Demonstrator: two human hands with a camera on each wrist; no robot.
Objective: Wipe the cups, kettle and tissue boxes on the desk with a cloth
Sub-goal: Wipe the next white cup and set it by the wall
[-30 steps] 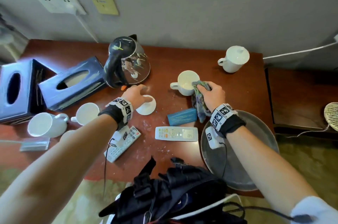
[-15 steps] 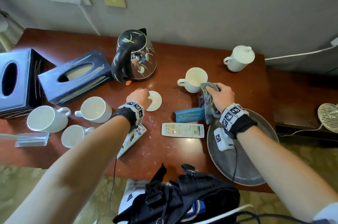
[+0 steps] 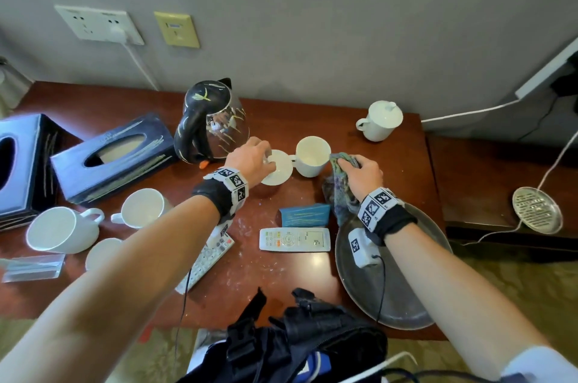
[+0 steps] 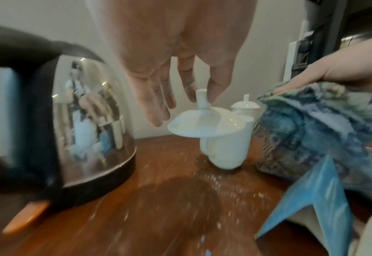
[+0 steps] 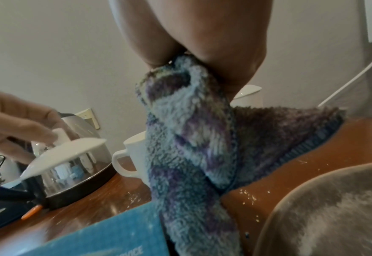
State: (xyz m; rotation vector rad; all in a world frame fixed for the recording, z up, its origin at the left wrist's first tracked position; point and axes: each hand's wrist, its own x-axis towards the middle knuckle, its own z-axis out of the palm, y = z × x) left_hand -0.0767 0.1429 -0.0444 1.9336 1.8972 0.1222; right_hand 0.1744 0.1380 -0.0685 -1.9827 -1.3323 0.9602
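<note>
My left hand (image 3: pixel 253 159) pinches the knob of a white cup lid (image 3: pixel 276 167) and holds it off the desk, beside the open white cup (image 3: pixel 312 156). In the left wrist view the lid (image 4: pixel 204 123) hangs tilted in front of the cup (image 4: pixel 226 147). My right hand (image 3: pixel 362 173) grips a blue-purple fluffy cloth (image 3: pixel 341 185) just right of that cup; the cloth (image 5: pixel 191 147) hangs down to the desk. The black and steel kettle (image 3: pixel 212 123) stands left of my left hand. Two dark blue tissue boxes (image 3: pixel 112 157) (image 3: pixel 18 163) lie at the far left.
A lidded white cup (image 3: pixel 380 121) stands at the back right. Three open white cups (image 3: pixel 142 207) sit front left. Two remotes (image 3: pixel 294 239), a blue card (image 3: pixel 305 214) and a grey round tray (image 3: pixel 403 304) lie near the front edge; a black bag (image 3: pixel 291 342) sits below.
My left hand has lifted the white lid off the desk by its knob and carried it right, next to the open cup. The right hand stays at the cup with the cloth.
</note>
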